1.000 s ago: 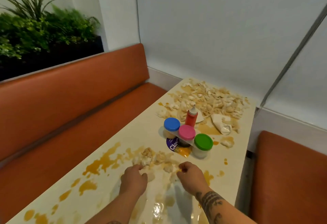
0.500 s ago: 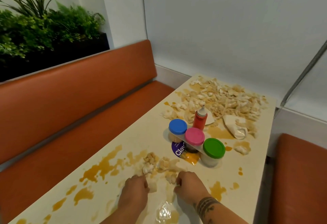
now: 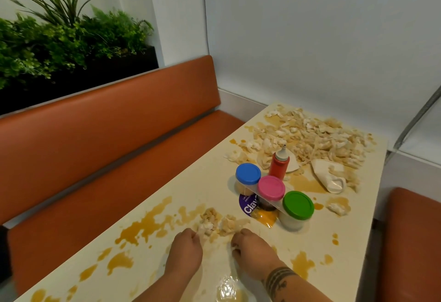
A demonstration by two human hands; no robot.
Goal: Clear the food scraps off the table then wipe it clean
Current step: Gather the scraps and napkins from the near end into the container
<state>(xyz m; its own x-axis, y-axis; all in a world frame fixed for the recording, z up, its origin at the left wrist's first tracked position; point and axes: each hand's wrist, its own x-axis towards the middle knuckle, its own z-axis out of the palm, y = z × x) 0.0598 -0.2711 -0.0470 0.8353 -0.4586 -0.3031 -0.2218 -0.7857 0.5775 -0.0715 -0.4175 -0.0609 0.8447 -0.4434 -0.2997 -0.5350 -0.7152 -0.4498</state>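
Along the table's (image 3: 191, 182) 9 o'clock edge lie sauce puddles (image 3: 143, 227). The left hand (image 3: 185, 250) and right hand (image 3: 254, 249), apart, curl fingers onto the near scraps (image 3: 214, 221). At 1 o'clock, 3 lidded jars (image 3: 271, 188) (contents pale) and a red bottle (image 3: 278, 167) front the big scrap heap (image 3: 310, 137).

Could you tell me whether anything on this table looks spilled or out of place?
Orange-brown sauce is splashed along the table, a heap of scraps covers its far end, and a puddle sits beside the green-lidded jar. The left hand and right hand pinch at a smaller clump.
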